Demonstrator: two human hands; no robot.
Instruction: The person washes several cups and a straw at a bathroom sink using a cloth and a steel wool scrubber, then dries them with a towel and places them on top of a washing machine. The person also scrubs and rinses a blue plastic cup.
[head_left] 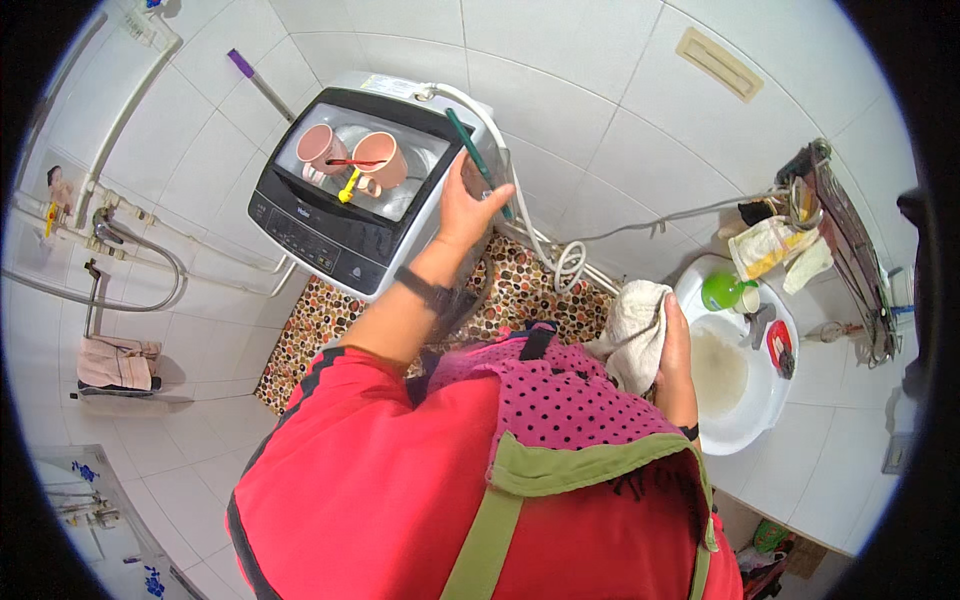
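Observation:
My left hand (470,208) is raised beside the washing machine's right side. Its thumb and fingers are spread around a thin, flat thing with a dark green edge (468,140), which stands tilted; its exact kind is unclear. My right hand (676,350) is closed on a whitish cloth (636,325) that hangs bunched beside the washbasin (775,405). Two pink mugs (380,150) stand on the lid of the washing machine (325,240). A red stick-like thing (350,162) lies across them, and a yellow one (349,186) sits in front.
A white hose (500,140) runs down behind the machine to a coil near the pebble-patterned floor (320,330). On the basin rim are a green bottle (720,292) and a red item (776,343). Cloths (765,245) hang by the mirror shelf; a towel (118,362) hangs at left.

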